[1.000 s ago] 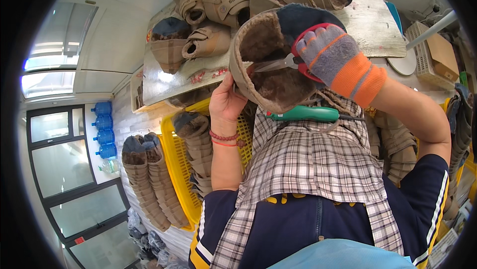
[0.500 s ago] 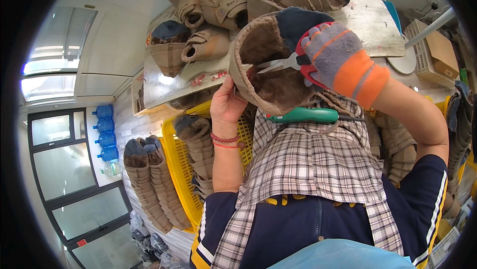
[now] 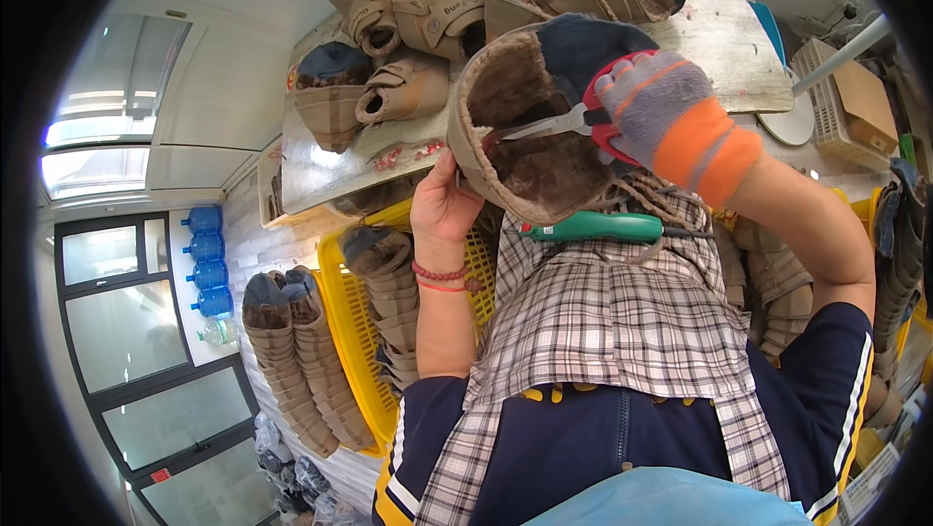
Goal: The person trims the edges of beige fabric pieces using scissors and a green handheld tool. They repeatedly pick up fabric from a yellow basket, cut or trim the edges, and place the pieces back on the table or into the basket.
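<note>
A beige shoe upper (image 3: 559, 174) with brown fur lining and a dark blue panel is held up, its opening facing me. My bare left hand (image 3: 445, 203) grips its left edge between thumb and fingers. My right hand (image 3: 671, 108), in a grey and orange knit glove, is closed round the red handles of a pair of scissors (image 3: 554, 124). The blades reach into the upper's opening, close together, tips by the left inner lining. A green-handled tool (image 3: 603, 226) with a dark cord lies across my checked apron below the upper.
Several beige uppers (image 3: 403, 88) sit on the worn table (image 3: 719, 50) ahead. A yellow basket (image 3: 345, 332) with stacked uppers stands at left, beside more stacks (image 3: 301, 361) of them. Further uppers (image 3: 777, 283) are at my right, near a pale crate (image 3: 826, 103).
The scissor blades have closed from slightly apart. The upper and my left hand have hardly moved.
</note>
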Available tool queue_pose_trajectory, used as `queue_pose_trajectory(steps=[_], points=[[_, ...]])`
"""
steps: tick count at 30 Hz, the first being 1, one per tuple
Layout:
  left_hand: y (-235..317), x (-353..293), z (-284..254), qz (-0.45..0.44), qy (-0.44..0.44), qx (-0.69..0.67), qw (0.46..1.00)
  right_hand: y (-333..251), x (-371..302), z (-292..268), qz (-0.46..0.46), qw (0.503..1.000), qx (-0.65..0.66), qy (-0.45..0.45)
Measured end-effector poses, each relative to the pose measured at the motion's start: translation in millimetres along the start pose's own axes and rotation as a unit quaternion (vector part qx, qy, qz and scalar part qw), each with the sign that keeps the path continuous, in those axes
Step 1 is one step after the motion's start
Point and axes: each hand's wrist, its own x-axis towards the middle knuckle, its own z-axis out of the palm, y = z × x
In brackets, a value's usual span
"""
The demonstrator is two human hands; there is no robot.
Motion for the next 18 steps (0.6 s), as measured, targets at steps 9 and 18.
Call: queue_pose_trajectory(steps=[9, 18], points=[[8.0, 0.3, -10.3, 0.043, 0.024, 0.034, 0.998, 24.1, -33.4, 7.1, 0.062, 0.976, 0.046, 0.205], [79.5, 128.3, 74.1, 0.497, 0.032, 0.204, 0.843, 180.9, -90.2, 162.6, 0.185, 0.97, -0.09, 0.13]])
